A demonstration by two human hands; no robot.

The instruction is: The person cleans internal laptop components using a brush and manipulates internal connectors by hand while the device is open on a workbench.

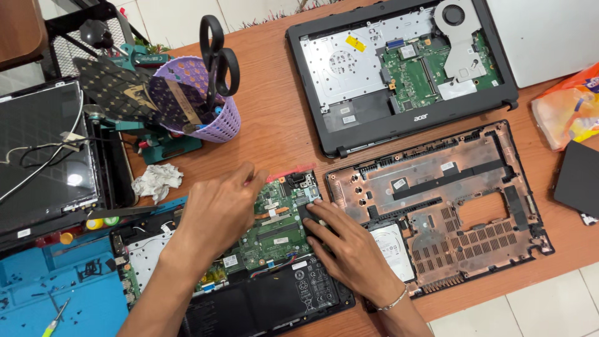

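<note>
Under both your hands lies the opened black laptop base, with its flat green circuit board between them. Your left hand and right hand rest flat, apart, gripping nothing. The board is thin and breaks easily; hold its bare edges.

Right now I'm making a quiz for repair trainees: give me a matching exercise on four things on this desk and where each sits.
Things:
1. scissors
2. crumpled tissue
3. hard drive
4. screwdriver

Places:
A. on the blue mat, lower left corner
B. standing in the purple basket
C. under the edge of the removed bottom cover
D. on the bare wood, left of the left hand

Pairs: 1-B, 2-D, 3-C, 4-A
</note>
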